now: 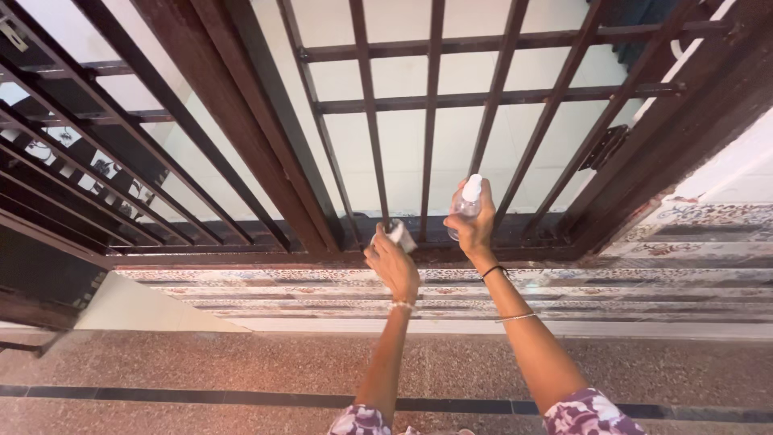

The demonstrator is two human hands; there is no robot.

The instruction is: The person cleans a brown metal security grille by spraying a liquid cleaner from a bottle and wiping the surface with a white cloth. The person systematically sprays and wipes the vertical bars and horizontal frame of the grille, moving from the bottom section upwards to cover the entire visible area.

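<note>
Dark brown metal grille (366, 105) fills the view, both arms stretched up to its lower rail. Left hand (392, 262) closes on a small white cloth (400, 235) against a bar — right hand (475, 229) grips a clear spray bottle (468, 201), upright, just beside. Patterned tile ledge (684, 242) runs below; speckled floor (241, 366) lies open underneath.

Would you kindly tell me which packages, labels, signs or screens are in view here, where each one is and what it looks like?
Spray bottle: the only container in view, held upright in the right hand before the dark metal gate; small, clear, with a white cap.
No label can be made out on it.
No signs or screens are in view.
The left hand holds a pale cloth, not a package.
</note>
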